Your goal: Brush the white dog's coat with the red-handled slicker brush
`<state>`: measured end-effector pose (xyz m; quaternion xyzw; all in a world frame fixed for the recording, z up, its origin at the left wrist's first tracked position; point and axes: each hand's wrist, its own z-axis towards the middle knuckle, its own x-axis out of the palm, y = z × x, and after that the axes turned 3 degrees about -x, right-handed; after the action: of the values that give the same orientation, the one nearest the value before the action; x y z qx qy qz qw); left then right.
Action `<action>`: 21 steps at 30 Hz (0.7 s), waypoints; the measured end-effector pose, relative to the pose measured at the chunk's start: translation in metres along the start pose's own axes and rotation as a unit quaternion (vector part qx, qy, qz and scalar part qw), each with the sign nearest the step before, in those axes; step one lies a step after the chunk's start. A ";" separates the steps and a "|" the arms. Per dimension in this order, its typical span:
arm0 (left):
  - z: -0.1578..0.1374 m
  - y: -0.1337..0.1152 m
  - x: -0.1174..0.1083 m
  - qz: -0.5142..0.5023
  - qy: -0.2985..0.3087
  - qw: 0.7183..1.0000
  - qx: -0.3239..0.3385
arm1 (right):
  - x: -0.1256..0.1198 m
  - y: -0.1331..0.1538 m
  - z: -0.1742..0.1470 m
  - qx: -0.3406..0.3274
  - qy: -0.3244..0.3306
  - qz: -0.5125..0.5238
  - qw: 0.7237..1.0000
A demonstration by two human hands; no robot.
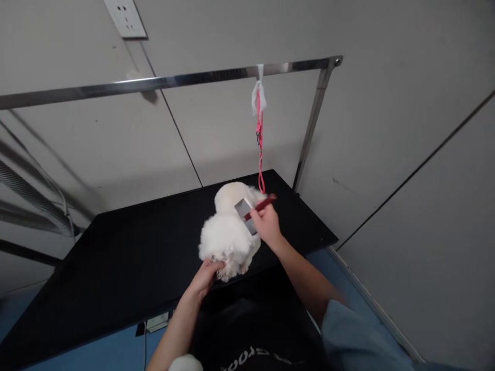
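A fluffy white dog (224, 234) is on the black grooming table (135, 247), its head toward me at the near edge. My left hand (204, 275) is closed at the dog's muzzle, the thumb resting over the fur and the other fingers hidden below. In my right hand (267, 225) is a slicker brush (244, 210) with a dark red handle and a flat grey head. The brush head lies against the dog's side, just behind its head. Some of the right fingers are hidden behind the handle.
A metal rail (174, 80) spans above the table, joined to a post (312, 123) at the right. From it hangs a pink leash loop (261, 175), tied on with white cloth (258, 98). A ribbed grey hose (31, 193) runs at the left. Walls stand behind and right.
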<state>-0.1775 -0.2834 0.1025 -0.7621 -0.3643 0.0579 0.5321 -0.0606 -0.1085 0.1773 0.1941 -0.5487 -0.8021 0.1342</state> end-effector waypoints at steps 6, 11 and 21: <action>0.005 -0.012 -0.013 0.000 -0.019 0.999 -0.039 | 0.017 -0.048 -0.022 0.071 0.012 0.203 0.976; 0.009 -0.015 -0.018 -0.020 -0.029 0.998 -0.051 | 0.027 -0.065 -0.025 0.085 0.003 0.277 0.957; 0.023 -0.019 -0.035 -0.092 -0.036 0.992 -0.084 | 0.024 -0.080 -0.012 0.115 0.037 0.308 0.944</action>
<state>-0.2235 -0.2837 0.0985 -0.7648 -0.4552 0.0048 0.4558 -0.0767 -0.0997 0.0949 0.0587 -0.6645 -0.6456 0.3717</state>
